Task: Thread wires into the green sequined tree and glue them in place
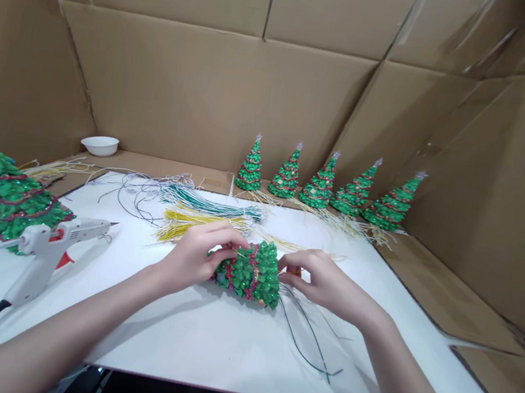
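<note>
A small green Christmas tree with red garland lies on its side on the white tabletop. Its wide base faces right. My left hand is closed over the narrow end, thumb and fingertips pressed on it, and the tip is hidden. At the open base, my right hand has its fingers curled and pinched; what they hold, if anything, I cannot make out. Dark green wires trail from the base across the table, below my right hand.
A white glue gun stands at left, near several larger-looking green trees. Behind my hands lie yellow wires and green wires. Several finished-looking trees line the back, with a white bowl far left. Cardboard walls enclose the table.
</note>
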`<act>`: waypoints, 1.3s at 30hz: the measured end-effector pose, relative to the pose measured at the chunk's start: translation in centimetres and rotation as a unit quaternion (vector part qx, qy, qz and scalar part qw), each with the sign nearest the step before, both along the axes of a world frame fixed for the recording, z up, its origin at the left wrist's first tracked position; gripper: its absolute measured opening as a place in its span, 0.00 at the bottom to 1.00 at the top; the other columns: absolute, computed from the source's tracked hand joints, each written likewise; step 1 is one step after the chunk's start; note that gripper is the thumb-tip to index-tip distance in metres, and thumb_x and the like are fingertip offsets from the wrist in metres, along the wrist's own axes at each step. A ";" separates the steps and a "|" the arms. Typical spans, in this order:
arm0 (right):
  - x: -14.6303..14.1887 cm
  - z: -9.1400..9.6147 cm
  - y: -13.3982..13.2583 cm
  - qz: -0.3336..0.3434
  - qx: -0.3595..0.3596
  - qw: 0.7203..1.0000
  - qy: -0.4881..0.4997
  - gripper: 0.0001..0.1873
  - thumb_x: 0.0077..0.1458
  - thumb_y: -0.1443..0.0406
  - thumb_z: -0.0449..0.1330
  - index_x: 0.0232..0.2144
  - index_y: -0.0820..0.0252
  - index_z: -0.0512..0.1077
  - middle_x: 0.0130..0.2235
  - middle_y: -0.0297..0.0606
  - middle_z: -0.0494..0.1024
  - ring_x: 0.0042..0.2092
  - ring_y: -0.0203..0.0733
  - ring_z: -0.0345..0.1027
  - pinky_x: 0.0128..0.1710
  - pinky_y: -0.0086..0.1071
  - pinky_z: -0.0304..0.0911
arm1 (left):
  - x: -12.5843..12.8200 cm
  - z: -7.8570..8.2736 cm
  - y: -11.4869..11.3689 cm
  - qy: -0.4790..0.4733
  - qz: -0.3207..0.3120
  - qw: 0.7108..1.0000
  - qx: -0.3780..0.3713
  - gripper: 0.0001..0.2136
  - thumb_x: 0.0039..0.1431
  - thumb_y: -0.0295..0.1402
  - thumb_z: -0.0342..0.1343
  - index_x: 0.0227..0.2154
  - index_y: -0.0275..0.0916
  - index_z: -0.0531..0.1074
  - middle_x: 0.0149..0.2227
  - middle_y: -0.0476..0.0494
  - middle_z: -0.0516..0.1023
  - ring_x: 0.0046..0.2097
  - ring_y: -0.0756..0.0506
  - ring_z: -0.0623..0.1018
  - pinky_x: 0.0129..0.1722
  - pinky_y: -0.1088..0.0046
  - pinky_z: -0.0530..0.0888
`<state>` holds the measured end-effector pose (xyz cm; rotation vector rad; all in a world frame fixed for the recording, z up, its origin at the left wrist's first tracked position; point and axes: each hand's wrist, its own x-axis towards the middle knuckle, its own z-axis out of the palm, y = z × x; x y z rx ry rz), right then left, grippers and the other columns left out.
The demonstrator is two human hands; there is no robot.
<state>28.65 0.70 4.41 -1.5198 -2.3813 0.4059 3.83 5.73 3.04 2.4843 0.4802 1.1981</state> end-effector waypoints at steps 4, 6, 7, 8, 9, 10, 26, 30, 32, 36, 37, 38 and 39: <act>-0.4 0.3 0.1 0.018 0.022 1.000 0.004 0.10 0.57 0.67 0.56 0.24 0.59 0.70 0.27 0.34 0.74 0.30 0.38 0.66 0.32 0.29 0.56 | 0.2 -0.3 -0.3 -0.010 -0.007 1.000 -0.001 0.09 0.58 0.18 0.53 0.37 0.37 0.74 0.33 0.45 0.76 0.35 0.49 0.74 0.35 0.74 0.72; -0.6 0.2 0.2 0.026 0.029 0.999 0.023 0.09 0.57 0.68 0.55 0.25 0.59 0.71 0.28 0.36 0.75 0.31 0.39 0.67 0.33 0.30 0.58 | 0.3 -0.4 -0.4 -0.019 -0.006 1.000 0.001 0.09 0.58 0.18 0.53 0.37 0.36 0.74 0.33 0.46 0.76 0.35 0.49 0.74 0.35 0.74 0.72; -0.8 0.1 0.2 0.031 0.030 0.998 0.039 0.09 0.57 0.68 0.55 0.27 0.58 0.72 0.30 0.37 0.75 0.32 0.40 0.67 0.34 0.31 0.60 | 0.4 -0.5 -0.4 -0.023 -0.005 1.000 0.001 0.09 0.58 0.18 0.53 0.37 0.36 0.74 0.32 0.46 0.76 0.35 0.49 0.75 0.35 0.75 0.72; -1.0 -0.1 0.2 0.038 0.030 0.997 0.059 0.09 0.57 0.69 0.54 0.28 0.58 0.73 0.31 0.37 0.76 0.34 0.41 0.68 0.35 0.31 0.61 | 0.4 -0.5 -0.4 -0.027 -0.004 1.000 0.001 0.09 0.58 0.18 0.53 0.36 0.36 0.74 0.32 0.46 0.76 0.35 0.49 0.74 0.35 0.75 0.72; -1.2 -0.4 0.3 0.044 0.029 0.995 0.079 0.09 0.56 0.69 0.54 0.29 0.58 0.74 0.32 0.38 0.76 0.35 0.42 0.69 0.37 0.32 0.62 | 0.5 -0.5 -0.5 -0.031 -0.003 1.000 -0.001 0.09 0.58 0.18 0.53 0.36 0.36 0.74 0.32 0.46 0.76 0.34 0.49 0.75 0.34 0.75 0.72; -1.5 -0.7 0.3 0.050 0.027 0.994 0.098 0.10 0.55 0.70 0.54 0.29 0.57 0.74 0.33 0.38 0.77 0.36 0.43 0.69 0.39 0.33 0.63 | 0.5 -0.6 -0.5 -0.034 -0.003 0.999 -0.002 0.09 0.58 0.18 0.53 0.36 0.36 0.74 0.32 0.45 0.76 0.34 0.49 0.75 0.34 0.75 0.72; -1.1 -3.2 0.7 -0.008 0.148 0.982 0.120 0.14 0.57 0.71 0.49 0.21 0.58 0.64 0.23 0.34 0.68 0.28 0.38 0.63 0.30 0.29 0.56 | 0.3 -1.1 -0.3 -0.020 0.013 1.000 0.006 0.08 0.60 0.19 0.52 0.37 0.35 0.73 0.33 0.45 0.76 0.35 0.49 0.75 0.35 0.74 0.72; -1.0 -3.2 0.5 -0.005 0.135 0.984 0.116 0.15 0.60 0.68 0.48 0.21 0.58 0.63 0.23 0.33 0.65 0.27 0.37 0.61 0.28 0.29 0.54 | 0.2 -1.0 -0.1 0.005 0.040 0.999 0.004 0.07 0.60 0.21 0.53 0.37 0.36 0.73 0.33 0.45 0.78 0.35 0.49 0.76 0.35 0.73 0.73; -1.1 -3.2 0.4 -0.011 0.126 0.985 0.117 0.15 0.61 0.66 0.48 0.21 0.58 0.63 0.24 0.33 0.64 0.27 0.37 0.60 0.29 0.29 0.54 | 0.2 -0.8 0.0 0.013 0.055 0.998 -0.002 0.06 0.60 0.22 0.54 0.37 0.37 0.73 0.34 0.46 0.79 0.35 0.49 0.77 0.35 0.74 0.73; -1.2 -3.1 0.2 -0.022 0.104 0.986 0.129 0.16 0.62 0.63 0.49 0.22 0.59 0.64 0.25 0.34 0.65 0.29 0.38 0.61 0.30 0.30 0.54 | 0.1 -0.6 0.0 0.031 0.068 0.997 -0.009 0.05 0.61 0.24 0.53 0.37 0.37 0.73 0.33 0.46 0.79 0.34 0.49 0.78 0.35 0.74 0.74; -1.2 -3.0 0.3 -0.025 0.101 0.986 0.133 0.17 0.62 0.63 0.48 0.21 0.59 0.63 0.26 0.34 0.64 0.29 0.38 0.61 0.30 0.30 0.54 | 0.0 -0.5 0.0 0.036 0.070 0.997 -0.009 0.05 0.61 0.25 0.53 0.37 0.37 0.73 0.33 0.46 0.79 0.35 0.49 0.78 0.35 0.74 0.75; -1.2 -3.0 0.3 -0.027 0.099 0.985 0.136 0.17 0.62 0.62 0.48 0.21 0.59 0.63 0.26 0.34 0.64 0.29 0.38 0.61 0.30 0.30 0.54 | 0.0 -0.6 0.0 0.040 0.072 0.997 -0.007 0.05 0.61 0.25 0.53 0.37 0.37 0.73 0.34 0.46 0.80 0.35 0.48 0.78 0.36 0.73 0.75; -1.2 -3.0 0.3 -0.029 0.098 0.985 0.139 0.18 0.62 0.62 0.47 0.21 0.59 0.62 0.25 0.34 0.64 0.29 0.37 0.61 0.30 0.30 0.54 | 0.0 -0.6 0.0 0.044 0.074 0.996 -0.006 0.05 0.61 0.26 0.53 0.37 0.38 0.74 0.34 0.46 0.80 0.36 0.48 0.78 0.37 0.73 0.75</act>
